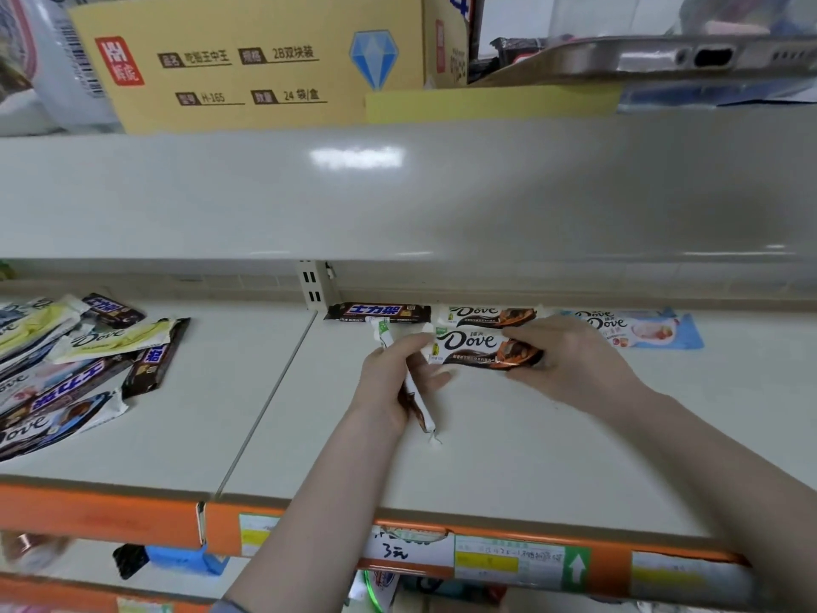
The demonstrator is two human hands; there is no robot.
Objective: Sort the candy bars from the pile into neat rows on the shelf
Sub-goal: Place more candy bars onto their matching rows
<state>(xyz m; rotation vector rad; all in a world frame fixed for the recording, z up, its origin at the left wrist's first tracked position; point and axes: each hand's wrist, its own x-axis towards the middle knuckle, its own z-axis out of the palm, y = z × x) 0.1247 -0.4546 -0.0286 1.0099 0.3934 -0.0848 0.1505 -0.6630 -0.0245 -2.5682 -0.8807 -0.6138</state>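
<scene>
While curled around an edge-on Dove bar [413,393], left hand [389,382] fingers [435,377] grip its wrapper above the shelf [508,457]. Right hand [574,360] fingers pinching the right end of a brown-and-white Dove bar [477,347], held flat just in front of the back row. Behind, touching end to end: a Snickers bar [378,312], another brown Dove bar [486,315]; a pale blue Dove bar [636,329] further right. Well apart at far left, the pile of candy bars [75,365]. Overhead, a yellow cardboard box [265,59].
</scene>
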